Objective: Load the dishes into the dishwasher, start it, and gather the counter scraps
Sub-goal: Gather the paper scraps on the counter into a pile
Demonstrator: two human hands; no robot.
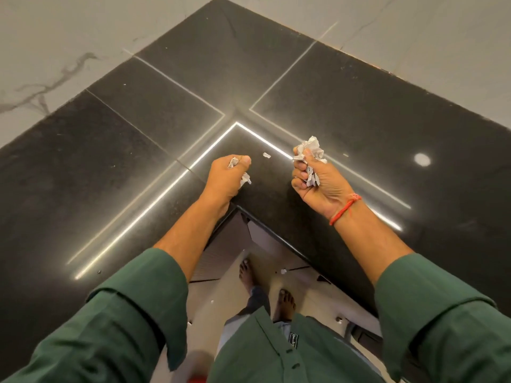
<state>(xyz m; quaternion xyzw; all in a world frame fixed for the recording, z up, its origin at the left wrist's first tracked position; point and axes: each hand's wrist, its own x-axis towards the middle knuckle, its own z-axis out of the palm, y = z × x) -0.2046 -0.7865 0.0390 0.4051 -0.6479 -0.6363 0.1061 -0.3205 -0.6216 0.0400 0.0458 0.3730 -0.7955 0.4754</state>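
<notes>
left hand [226, 175] curled round small paper scraps [232, 162], low over the black surface [359, 111] | one loose scrap [266, 155] lies on the surface between the hands | right hand [318, 183] clenched on crumpled paper wad [309, 149], raised above surface | red thread [345, 209] on right wrist

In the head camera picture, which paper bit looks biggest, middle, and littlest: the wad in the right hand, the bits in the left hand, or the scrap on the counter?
1. Wad
2. Bits
3. Scrap
</notes>
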